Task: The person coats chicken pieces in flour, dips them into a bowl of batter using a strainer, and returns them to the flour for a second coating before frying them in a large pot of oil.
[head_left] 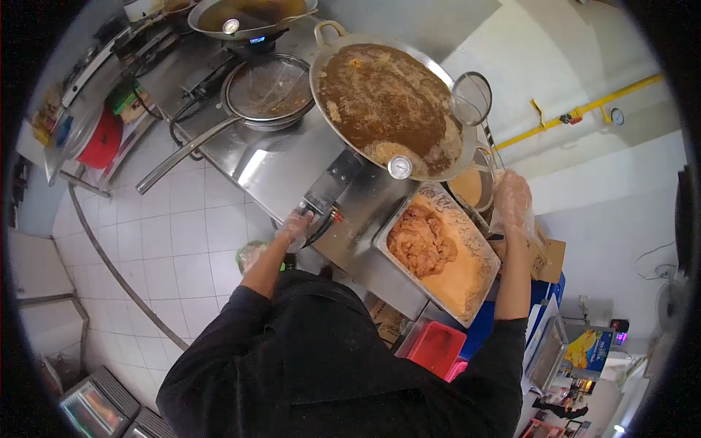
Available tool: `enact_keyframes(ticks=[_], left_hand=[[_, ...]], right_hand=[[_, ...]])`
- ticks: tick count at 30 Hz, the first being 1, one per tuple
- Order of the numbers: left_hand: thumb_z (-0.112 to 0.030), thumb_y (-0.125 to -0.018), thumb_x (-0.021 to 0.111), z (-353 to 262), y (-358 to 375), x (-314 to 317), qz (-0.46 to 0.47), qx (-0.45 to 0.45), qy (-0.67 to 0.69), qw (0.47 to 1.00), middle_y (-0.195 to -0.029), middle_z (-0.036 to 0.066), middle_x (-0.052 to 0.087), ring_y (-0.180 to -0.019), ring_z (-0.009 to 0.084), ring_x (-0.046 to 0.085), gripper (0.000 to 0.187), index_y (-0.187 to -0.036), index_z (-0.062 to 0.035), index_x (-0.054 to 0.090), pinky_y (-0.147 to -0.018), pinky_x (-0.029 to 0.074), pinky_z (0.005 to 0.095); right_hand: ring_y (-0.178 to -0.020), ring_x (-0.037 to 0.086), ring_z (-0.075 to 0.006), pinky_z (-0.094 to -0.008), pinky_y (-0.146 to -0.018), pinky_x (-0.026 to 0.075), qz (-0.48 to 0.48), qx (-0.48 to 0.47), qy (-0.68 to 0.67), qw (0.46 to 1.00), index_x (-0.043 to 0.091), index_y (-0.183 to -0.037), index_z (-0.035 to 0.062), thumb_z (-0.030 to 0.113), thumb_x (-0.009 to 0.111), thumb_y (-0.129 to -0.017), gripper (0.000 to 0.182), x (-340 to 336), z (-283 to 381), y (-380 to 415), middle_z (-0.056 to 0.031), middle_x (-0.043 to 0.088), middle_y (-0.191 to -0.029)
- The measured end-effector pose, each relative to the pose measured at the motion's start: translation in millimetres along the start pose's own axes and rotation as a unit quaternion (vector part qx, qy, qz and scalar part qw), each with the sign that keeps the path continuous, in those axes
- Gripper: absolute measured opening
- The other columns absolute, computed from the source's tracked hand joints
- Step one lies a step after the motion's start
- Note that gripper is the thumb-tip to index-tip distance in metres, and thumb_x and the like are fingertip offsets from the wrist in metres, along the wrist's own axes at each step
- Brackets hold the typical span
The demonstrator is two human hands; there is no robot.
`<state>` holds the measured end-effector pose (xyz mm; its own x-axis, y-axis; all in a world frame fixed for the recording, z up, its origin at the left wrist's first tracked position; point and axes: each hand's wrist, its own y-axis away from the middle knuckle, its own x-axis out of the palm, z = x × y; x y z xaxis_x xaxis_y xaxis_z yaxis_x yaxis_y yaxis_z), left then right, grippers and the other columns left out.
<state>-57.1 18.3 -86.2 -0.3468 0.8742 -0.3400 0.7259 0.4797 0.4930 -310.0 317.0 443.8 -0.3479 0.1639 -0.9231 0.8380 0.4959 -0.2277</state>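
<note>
My left hand (296,226), in a clear plastic glove, is closed at the near end of the black burner control box (332,182); whatever its fingers grip there is hidden. Also gloved, my right hand (513,197) grips the thin handle of a wire mesh skimmer (472,98). The skimmer's round basket is over the right rim of a large wok (394,102) of bubbling brown oil. A dial thermometer (399,167) sits at the wok's near edge. Below my right hand is a metal tray (478,292) holding battered raw meat (420,244) in orange batter.
A large strainer (266,87) rests on a bowl left of the wok, its long handle (186,157) sticking out past the counter edge. Another oil pan (248,14) stands farther back. A pot of pale batter (467,186) is beside the tray. A yellow gas pipe (584,109) runs along the wall.
</note>
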Motion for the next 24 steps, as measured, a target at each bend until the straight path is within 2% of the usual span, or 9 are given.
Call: enact_keyframes(ticks=[3,6,9,12,15,18,21,22,24], left_hand=[[-0.049,-0.104,0.049,-73,57,-31,-0.002,0.006,-0.089,0.996,-0.127,0.025,0.066,-0.122,0.0404,0.061,0.061,-0.140,-0.0005,0.052,-0.106,0.045,0.0444],[-0.049,-0.104,0.049,-73,63,-27,-0.050,0.027,-0.076,0.995,-0.129,0.028,0.064,-0.124,0.0432,0.060,0.062,-0.142,-0.0007,0.051,-0.106,0.045,0.0460],[-0.047,-0.100,0.056,-63,58,-17,-0.103,0.048,-0.040,0.993,-0.117,0.028,0.068,-0.114,0.0449,0.063,0.053,-0.124,0.0004,0.062,-0.099,0.049,0.0489],[-0.046,-0.100,0.055,-70,65,-21,-0.082,0.045,-0.042,0.995,-0.117,0.029,0.067,-0.115,0.0452,0.063,0.053,-0.125,-0.0003,0.061,-0.099,0.048,0.0496],[-0.055,-0.099,0.055,-41,41,-11,-0.078,0.039,-0.095,0.992,-0.114,0.025,0.069,-0.113,0.0420,0.065,0.060,-0.125,-0.0008,0.058,-0.096,0.050,0.0493],[-0.047,-0.100,0.052,-56,55,-14,-0.090,0.044,-0.089,0.991,-0.116,0.029,0.067,-0.114,0.0462,0.062,0.051,-0.118,0.0000,0.063,-0.099,0.048,0.0512],[-0.048,-0.100,0.052,-61,61,-15,-0.116,0.064,-0.095,0.987,-0.115,0.030,0.067,-0.112,0.0467,0.063,0.053,-0.116,0.0016,0.062,-0.097,0.049,0.0519],[-0.047,-0.100,0.054,-57,56,-11,-0.115,0.070,-0.090,0.987,-0.113,0.029,0.067,-0.111,0.0450,0.064,0.051,-0.116,0.0011,0.062,-0.096,0.049,0.0509],[-0.045,-0.099,0.059,-46,45,-13,-0.099,0.079,-0.106,0.986,-0.110,0.027,0.069,-0.108,0.0416,0.066,0.049,-0.117,0.0003,0.062,-0.092,0.050,0.0490]], right_hand=[[-0.096,0.070,-0.0427,-0.0499,-0.084,0.056,0.028,0.041,-0.009,0.999,0.070,-0.094,-0.0003,0.015,0.058,-0.096,0.020,9,-3,-19,-0.0253,0.072,-0.099],[-0.098,0.071,-0.0415,-0.0484,-0.085,0.058,0.053,0.046,0.018,0.997,0.072,-0.095,-0.0005,0.021,0.063,-0.093,0.023,49,-17,-42,-0.0248,0.073,-0.099],[-0.100,0.072,-0.0395,-0.0475,-0.086,0.058,0.095,0.069,-0.012,0.993,0.074,-0.096,-0.0009,0.027,0.066,-0.092,0.029,67,-4,-64,-0.0255,0.074,-0.100],[-0.100,0.072,-0.0395,-0.0490,-0.084,0.058,0.166,-0.004,0.024,0.986,0.076,-0.098,0.0006,0.031,0.067,-0.092,0.032,139,-22,-116,-0.0254,0.074,-0.102],[-0.097,0.073,-0.0392,-0.0503,-0.084,0.057,0.108,-0.082,-0.110,0.985,0.076,-0.100,0.0024,0.036,0.066,-0.093,0.036,143,-16,-122,-0.0239,0.074,-0.102],[-0.090,0.072,-0.0333,-0.0433,-0.077,0.055,0.220,-0.173,-0.015,0.960,0.072,-0.108,0.0024,0.033,0.069,-0.091,0.035,193,-22,-158,-0.0265,0.072,-0.096],[-0.081,0.069,-0.0260,-0.0356,-0.075,0.054,0.291,0.023,-0.181,0.939,0.073,-0.112,0.0034,0.034,0.070,-0.091,0.038,78,42,-119,-0.0187,0.074,-0.092],[-0.102,0.064,-0.0303,-0.0408,-0.089,0.051,0.236,-0.056,-0.259,0.935,0.072,-0.106,0.0048,0.030,0.062,-0.096,0.029,110,30,-121,-0.0180,0.068,-0.116],[-0.101,0.064,-0.0301,-0.0413,-0.089,0.051,0.206,-0.089,-0.286,0.931,0.072,-0.107,0.0048,0.030,0.062,-0.095,0.029,137,16,-133,-0.0180,0.068,-0.116]])
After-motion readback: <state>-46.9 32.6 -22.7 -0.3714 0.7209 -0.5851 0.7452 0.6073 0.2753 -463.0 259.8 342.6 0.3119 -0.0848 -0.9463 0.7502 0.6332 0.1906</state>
